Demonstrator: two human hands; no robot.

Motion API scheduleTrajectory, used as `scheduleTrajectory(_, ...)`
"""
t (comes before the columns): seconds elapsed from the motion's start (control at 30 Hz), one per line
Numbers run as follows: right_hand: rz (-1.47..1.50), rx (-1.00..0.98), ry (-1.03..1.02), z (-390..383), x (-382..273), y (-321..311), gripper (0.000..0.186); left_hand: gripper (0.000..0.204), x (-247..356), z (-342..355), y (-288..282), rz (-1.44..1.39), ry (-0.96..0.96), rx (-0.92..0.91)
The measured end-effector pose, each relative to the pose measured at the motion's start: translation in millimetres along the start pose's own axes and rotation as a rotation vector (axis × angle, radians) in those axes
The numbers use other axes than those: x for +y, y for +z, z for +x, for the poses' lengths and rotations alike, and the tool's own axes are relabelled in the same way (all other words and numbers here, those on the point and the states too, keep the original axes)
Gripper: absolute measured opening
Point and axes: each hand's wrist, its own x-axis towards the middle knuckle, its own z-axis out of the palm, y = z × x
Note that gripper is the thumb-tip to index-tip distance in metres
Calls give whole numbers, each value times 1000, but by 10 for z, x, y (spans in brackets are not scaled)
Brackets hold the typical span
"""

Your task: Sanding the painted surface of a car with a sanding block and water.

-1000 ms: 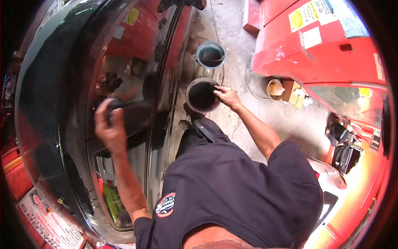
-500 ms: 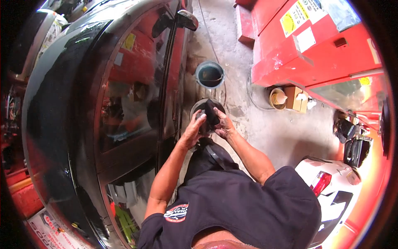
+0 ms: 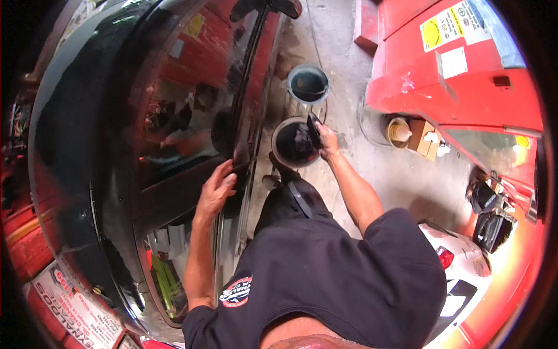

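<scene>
My right hand (image 3: 327, 142) grips a thin black flat piece (image 3: 314, 126), whose exact kind I cannot make out. It is held above the right rim of the nearer bucket (image 3: 276, 152), which has dark contents. Over by the black car (image 3: 180, 203), my left hand (image 3: 217, 189) has its fingers stretched out and holds nothing. The fingertips are at the side of the car, just below the window; whether they touch it, I cannot tell.
A second bucket (image 3: 308, 69) with dark liquid stands just beyond the first. The car's mirror (image 3: 285, 7) juts out at the top. Right of the concrete floor (image 3: 360, 157) are a red vehicle (image 3: 401, 96), a cardboard box (image 3: 421, 139) and a tan container (image 3: 397, 132).
My hands were together above the nearer bucket, both on the black piece. The left has let go and moved left to the car; the right keeps the piece and has moved slightly right and away.
</scene>
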Motion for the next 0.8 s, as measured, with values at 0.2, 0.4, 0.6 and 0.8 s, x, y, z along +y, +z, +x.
scheduleTrajectory(0.2, -481, 154, -152, -2, -206, 104, 28, 66, -946, -583, -313, -134, -185, 136)
scheduleTrajectory(0.4, -914, 196, -254, 65, -218, -101, 41, 52, -2405, -992, -535, 122, -139, 406)
scheduleTrajectory(0.6, -1171, 22, -156, -80, -491, 95, 49, 55, -3066, -1643, -271, 419, -331, 396)
scheduleTrajectory(0.8, -1270, -228, -254, 11, -379, 291, 50, 48, -3334, -1863, 155, 422, -340, 449)
